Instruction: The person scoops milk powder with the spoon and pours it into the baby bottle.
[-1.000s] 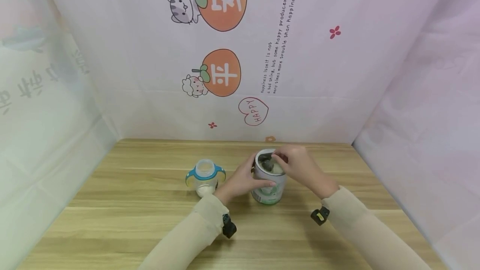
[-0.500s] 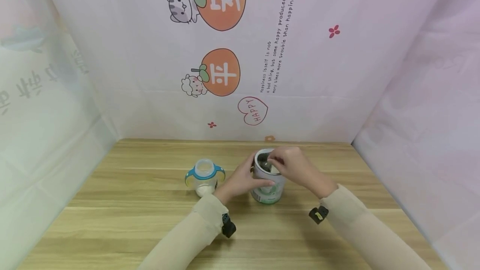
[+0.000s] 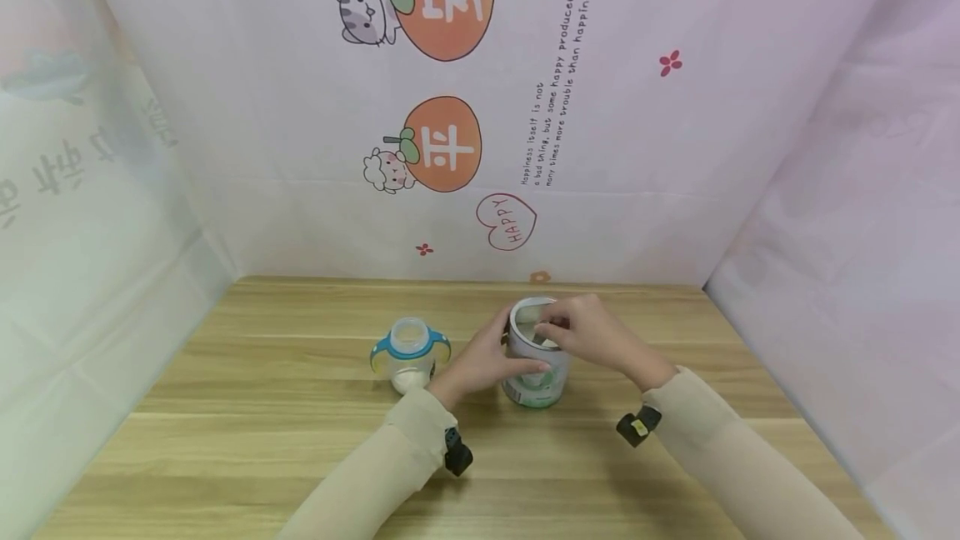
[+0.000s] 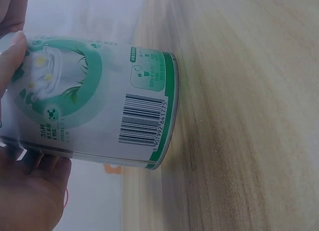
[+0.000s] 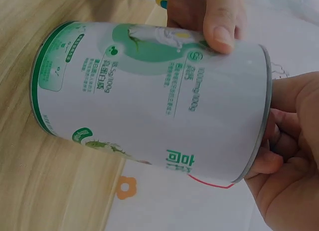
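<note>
A white and green milk powder can (image 3: 534, 390) stands upright on the wooden table. My left hand (image 3: 489, 362) grips its side; in the left wrist view, the thumb and fingers lie on opposite sides of the can (image 4: 107, 91). From the right, my right hand (image 3: 594, 338) reaches over the rim and dips its fingertips into the mouth. It pinches a small greyish scoop (image 3: 539, 338), mostly hidden by the fingers and the can wall. In the right wrist view, the curled fingers of my right hand (image 5: 291, 141) are partly behind the rim.
Left of the can stands an uncapped clear baby bottle (image 3: 410, 365) with a blue two-handled collar and white powder at the bottom. My left forearm passes close in front of it. White printed cloth (image 3: 615, 148) walls the table (image 3: 315, 440) at the back and sides.
My right hand has shifted slightly left and its fingertips are lower in the can. The scoop's dark bowl, visible earlier, is now mostly out of sight. The left hand and bottle stay put.
</note>
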`<state>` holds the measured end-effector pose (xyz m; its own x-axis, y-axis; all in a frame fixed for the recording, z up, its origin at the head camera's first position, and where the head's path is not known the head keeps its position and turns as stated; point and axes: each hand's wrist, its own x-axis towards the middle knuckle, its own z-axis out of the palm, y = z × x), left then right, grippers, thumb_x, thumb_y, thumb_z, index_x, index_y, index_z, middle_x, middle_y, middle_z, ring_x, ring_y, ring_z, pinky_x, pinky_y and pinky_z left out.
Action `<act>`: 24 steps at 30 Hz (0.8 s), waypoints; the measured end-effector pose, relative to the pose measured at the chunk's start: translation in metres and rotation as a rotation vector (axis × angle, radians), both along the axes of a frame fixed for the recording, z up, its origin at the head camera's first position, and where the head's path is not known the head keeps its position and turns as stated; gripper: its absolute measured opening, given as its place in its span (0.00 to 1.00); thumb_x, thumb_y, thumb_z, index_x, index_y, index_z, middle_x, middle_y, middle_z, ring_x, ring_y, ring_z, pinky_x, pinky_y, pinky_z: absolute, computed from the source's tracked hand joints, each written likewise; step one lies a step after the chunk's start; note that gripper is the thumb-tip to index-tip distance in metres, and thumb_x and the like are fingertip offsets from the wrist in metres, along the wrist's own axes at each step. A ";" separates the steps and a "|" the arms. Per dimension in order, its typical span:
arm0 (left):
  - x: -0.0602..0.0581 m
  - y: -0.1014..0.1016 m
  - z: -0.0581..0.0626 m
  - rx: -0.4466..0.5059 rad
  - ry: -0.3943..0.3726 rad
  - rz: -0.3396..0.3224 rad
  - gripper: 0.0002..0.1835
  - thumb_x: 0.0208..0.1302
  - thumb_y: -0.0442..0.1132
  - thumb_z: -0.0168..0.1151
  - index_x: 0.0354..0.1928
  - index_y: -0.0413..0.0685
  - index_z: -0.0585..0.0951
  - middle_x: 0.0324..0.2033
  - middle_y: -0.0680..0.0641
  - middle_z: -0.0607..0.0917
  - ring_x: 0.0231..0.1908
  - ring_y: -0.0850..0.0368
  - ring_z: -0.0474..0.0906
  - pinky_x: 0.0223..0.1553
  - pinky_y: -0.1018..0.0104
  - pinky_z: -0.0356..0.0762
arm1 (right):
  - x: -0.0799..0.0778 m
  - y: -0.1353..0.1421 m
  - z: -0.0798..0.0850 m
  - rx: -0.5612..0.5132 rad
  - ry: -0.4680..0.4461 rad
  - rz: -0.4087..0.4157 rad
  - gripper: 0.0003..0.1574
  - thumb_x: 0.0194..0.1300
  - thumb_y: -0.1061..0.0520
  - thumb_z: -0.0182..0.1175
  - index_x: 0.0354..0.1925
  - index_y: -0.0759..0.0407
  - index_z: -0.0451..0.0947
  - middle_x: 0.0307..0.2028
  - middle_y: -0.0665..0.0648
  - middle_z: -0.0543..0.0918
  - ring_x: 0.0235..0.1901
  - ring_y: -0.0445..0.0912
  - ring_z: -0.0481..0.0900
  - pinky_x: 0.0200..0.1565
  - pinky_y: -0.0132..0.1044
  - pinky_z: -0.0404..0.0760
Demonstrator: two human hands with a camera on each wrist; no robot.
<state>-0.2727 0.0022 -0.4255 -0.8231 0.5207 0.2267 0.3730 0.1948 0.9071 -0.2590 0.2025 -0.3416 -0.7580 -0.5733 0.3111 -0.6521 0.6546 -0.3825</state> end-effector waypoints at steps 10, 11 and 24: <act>-0.001 0.001 -0.001 -0.003 -0.008 0.009 0.53 0.55 0.53 0.77 0.77 0.64 0.55 0.65 0.53 0.72 0.63 0.55 0.70 0.60 0.52 0.71 | -0.007 0.014 0.003 -0.140 -0.203 -0.099 0.11 0.71 0.54 0.62 0.35 0.57 0.87 0.25 0.54 0.83 0.23 0.43 0.75 0.25 0.35 0.78; -0.001 0.001 -0.001 -0.005 -0.010 0.011 0.53 0.55 0.53 0.78 0.78 0.63 0.56 0.66 0.53 0.72 0.63 0.55 0.70 0.60 0.52 0.71 | -0.007 0.016 0.003 -0.155 -0.215 -0.105 0.11 0.71 0.53 0.62 0.35 0.56 0.87 0.25 0.55 0.83 0.23 0.44 0.75 0.25 0.36 0.77; 0.001 0.002 0.000 -0.011 -0.033 0.039 0.52 0.52 0.54 0.79 0.76 0.69 0.57 0.62 0.62 0.72 0.61 0.61 0.70 0.62 0.52 0.69 | -0.013 0.036 -0.003 -0.283 -0.297 -0.228 0.14 0.72 0.53 0.59 0.41 0.60 0.87 0.33 0.57 0.86 0.33 0.49 0.79 0.36 0.42 0.78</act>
<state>-0.2721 0.0039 -0.4250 -0.8496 0.4907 0.1935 0.3348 0.2181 0.9167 -0.2719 0.2382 -0.3449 -0.9346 -0.3057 0.1816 -0.3389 0.6115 -0.7150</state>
